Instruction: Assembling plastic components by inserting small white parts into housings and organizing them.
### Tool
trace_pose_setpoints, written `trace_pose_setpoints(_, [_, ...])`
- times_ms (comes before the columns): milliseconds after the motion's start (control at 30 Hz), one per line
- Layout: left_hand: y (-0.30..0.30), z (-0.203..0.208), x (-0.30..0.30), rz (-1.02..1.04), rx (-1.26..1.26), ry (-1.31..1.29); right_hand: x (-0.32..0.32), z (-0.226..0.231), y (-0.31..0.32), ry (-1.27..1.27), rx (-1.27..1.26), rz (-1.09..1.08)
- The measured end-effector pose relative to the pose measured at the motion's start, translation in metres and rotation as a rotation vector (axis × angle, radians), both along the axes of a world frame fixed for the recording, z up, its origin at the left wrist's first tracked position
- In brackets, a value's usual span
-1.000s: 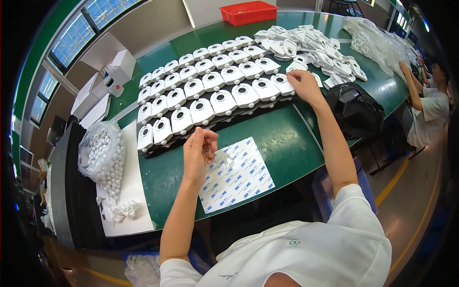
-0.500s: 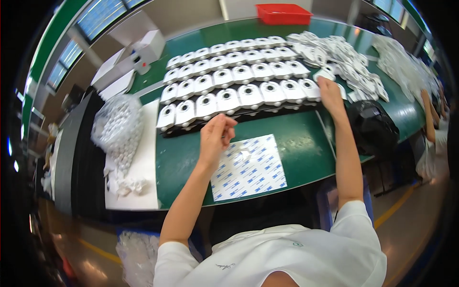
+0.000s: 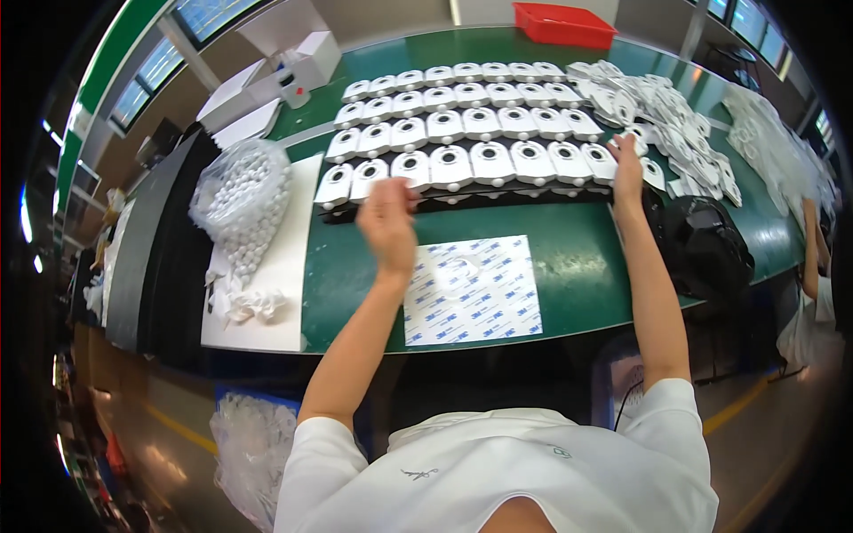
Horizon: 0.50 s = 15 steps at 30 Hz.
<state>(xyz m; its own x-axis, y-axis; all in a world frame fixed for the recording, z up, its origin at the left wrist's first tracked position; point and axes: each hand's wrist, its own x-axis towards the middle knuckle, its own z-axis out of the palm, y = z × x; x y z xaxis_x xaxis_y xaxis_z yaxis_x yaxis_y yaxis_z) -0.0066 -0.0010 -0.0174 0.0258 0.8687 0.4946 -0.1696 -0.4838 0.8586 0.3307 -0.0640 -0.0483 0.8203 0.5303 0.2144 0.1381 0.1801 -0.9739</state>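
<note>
Rows of white tongue-shaped plastic parts (image 3: 490, 163), each with a dark-ringed hole, stand on black supports (image 3: 498, 197) across the green table. My left hand (image 3: 388, 226) hovers by the left part of the nearest row, smeared by motion; whether it holds anything is unclear. At that row's right end is my right hand (image 3: 627, 178), its fingers apart and nothing visible in them. Loose white parts (image 3: 680, 133) are heaped just beyond it. A white sheet with blue printing (image 3: 473, 306) lies flat between my forearms, with a small whitish scrap (image 3: 462, 271) on it.
To the left, a clear bag of white balls (image 3: 242, 200) and crumpled white paper (image 3: 255, 305) rest on a white board (image 3: 258, 333). A black bag (image 3: 706, 244) sits right. A red bin (image 3: 564, 24) stands at the back; another person's arm (image 3: 810, 249) shows far right.
My left hand has moved left and up toward the nearest row. My right hand's fingers have spread from a closed pose near the row's end. The whole view has shifted slightly.
</note>
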Motion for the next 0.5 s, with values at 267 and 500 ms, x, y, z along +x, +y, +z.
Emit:
trace_pose_setpoints(267, [0.104, -0.014, -0.087, 0.611, 0.031, 0.253, 0.006, -0.007, 0.002, -0.167, -0.043, -0.094])
trace_pose_setpoints(500, [0.106, -0.032, -0.079, 0.443, -0.189, 0.315, -0.008, 0.001, -0.003, -0.059, -0.008, -0.101])
